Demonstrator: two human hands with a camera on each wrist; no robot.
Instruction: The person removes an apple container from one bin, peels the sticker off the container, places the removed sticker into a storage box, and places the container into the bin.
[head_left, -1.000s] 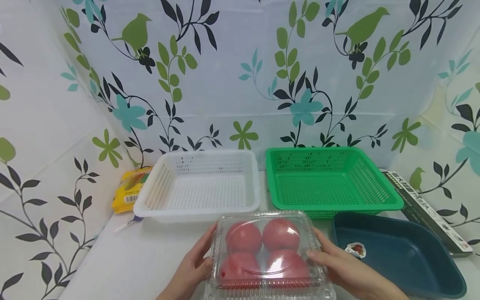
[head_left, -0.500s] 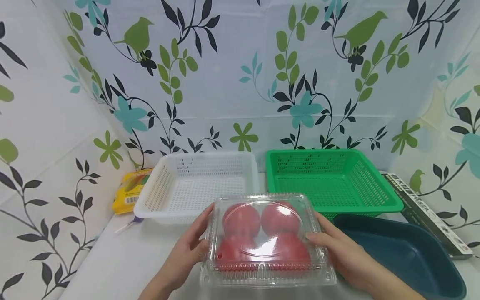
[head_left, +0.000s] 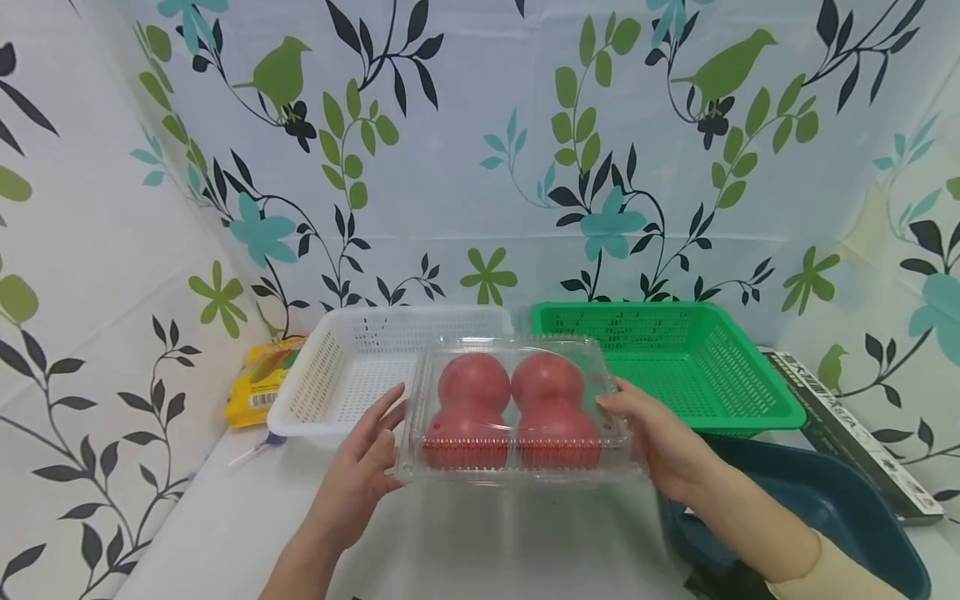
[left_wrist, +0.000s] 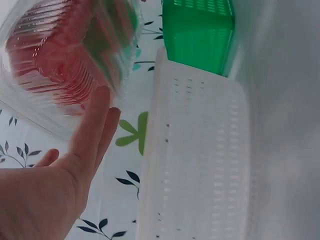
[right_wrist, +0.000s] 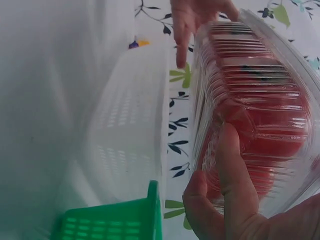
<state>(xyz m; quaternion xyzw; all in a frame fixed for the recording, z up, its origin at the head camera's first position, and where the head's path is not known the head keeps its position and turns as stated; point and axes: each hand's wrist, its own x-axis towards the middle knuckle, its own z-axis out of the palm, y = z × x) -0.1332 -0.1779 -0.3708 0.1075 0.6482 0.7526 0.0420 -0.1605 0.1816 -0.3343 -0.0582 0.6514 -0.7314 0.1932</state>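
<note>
A clear plastic clamshell box (head_left: 517,462) of several big round red fruits (head_left: 551,387) is held up over the table in the head view, tilted so its lid faces me. My right hand (head_left: 671,437) grips its right side, thumb at the lid's edge. From below, the right wrist view shows right fingers (right_wrist: 235,175) spread along the ribbed base. My left hand (head_left: 360,467) is at the box's left side, fingers extended. In the left wrist view, straight left fingertips (left_wrist: 101,95) overlap the box's underside. The box hides part of both baskets.
Behind the box stand a white basket (head_left: 300,408) and a green basket (head_left: 675,421). A dark blue tray (head_left: 840,500) lies at right under my right forearm, beside a long black box (head_left: 855,433). A yellow packet (head_left: 255,387) sits at left, near a thin purple-ended item (head_left: 266,442).
The box has risen from low in front of me, toward the baskets, and tilted toward me. Both hands moved up with it; the left fingers have spread and loosened at its side.
</note>
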